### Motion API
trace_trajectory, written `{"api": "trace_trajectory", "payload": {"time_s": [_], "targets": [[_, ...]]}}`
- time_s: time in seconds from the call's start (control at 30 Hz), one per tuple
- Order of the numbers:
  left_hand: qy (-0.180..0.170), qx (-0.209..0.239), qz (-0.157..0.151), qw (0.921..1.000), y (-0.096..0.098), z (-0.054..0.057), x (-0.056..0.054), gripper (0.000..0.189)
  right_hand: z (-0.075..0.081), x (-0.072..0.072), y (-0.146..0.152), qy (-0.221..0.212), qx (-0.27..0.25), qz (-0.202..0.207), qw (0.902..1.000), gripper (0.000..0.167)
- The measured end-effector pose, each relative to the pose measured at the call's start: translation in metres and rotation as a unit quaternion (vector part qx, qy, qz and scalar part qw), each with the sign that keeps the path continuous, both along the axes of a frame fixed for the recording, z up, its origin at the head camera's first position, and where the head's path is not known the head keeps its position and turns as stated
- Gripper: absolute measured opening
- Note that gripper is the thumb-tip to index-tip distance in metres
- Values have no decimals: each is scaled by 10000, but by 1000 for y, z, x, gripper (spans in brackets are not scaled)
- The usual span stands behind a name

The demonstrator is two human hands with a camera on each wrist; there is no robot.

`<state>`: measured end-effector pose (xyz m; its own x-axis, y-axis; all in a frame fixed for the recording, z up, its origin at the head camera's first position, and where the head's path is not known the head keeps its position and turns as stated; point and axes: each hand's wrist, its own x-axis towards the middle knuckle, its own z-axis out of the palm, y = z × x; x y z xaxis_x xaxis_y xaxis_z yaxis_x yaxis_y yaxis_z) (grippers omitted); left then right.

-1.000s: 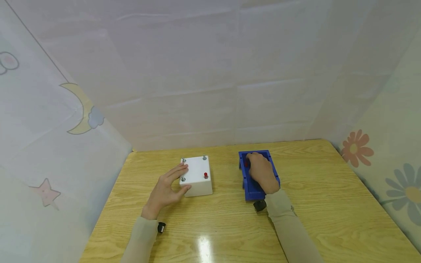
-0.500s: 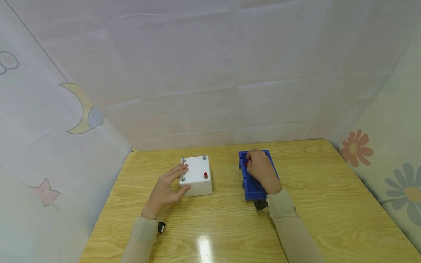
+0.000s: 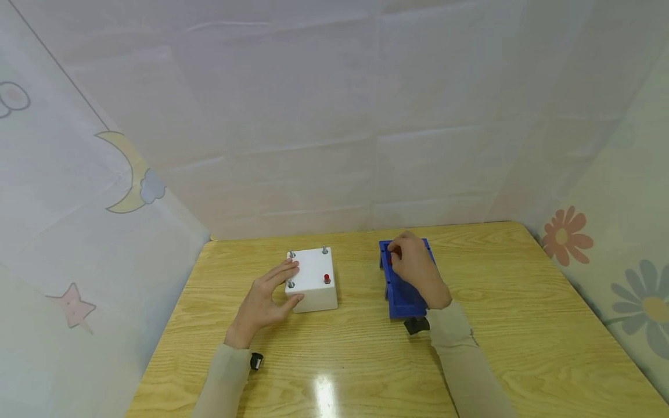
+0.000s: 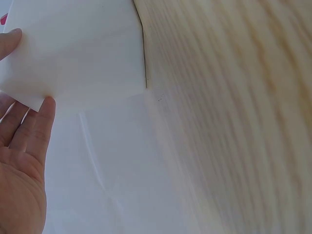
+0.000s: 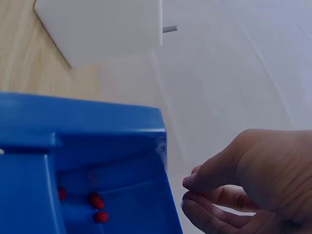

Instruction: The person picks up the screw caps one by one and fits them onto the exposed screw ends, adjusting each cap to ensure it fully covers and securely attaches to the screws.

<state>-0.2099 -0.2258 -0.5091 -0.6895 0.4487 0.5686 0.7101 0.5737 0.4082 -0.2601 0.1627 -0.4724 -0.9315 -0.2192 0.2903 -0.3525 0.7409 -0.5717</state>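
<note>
My left hand holds the white box at its left side, fingers on the top edge and thumb at the front. Metal bolts stand up at the box's corners, and the near-right one carries a small red cap. My right hand is over the far part of the blue bin, thumb and forefinger pinched together. A bit of red shows at those fingertips in the right wrist view, a red cap mostly hidden by them. Several red caps lie in the bin.
The wooden table carries the box at left and the bin to its right, with a gap between. A pale sheet stands behind the table, and printed sheets flank both sides.
My right hand has risen a little out of the bin's far compartment and turned slightly, its fingers now easier to see. The left hand and the box have stayed put.
</note>
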Motion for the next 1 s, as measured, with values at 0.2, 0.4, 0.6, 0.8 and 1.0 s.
{"api": "trace_trajectory", "payload": {"time_s": [0.2, 0.4, 0.6, 0.8, 1.0], "targets": [[5, -2, -1, 10000, 0, 0, 0, 61, 5, 2, -1, -1, -93, 106, 9999, 21], [32, 19, -7, 10000, 0, 0, 0, 61, 9, 2, -1, 84, -177, 150, 9997, 22], [89, 47, -49, 9999, 0, 0, -1, 61, 13, 5, -2, 176, -292, 241, 9991, 19], [46, 52, -40, 10000, 0, -1, -1, 61, 16, 8, -2, 188, -420, 306, 9985, 15], [30, 55, -40, 10000, 0, 0, 0, 61, 17, 8, -2, 234, -513, 384, 9977, 15]]}}
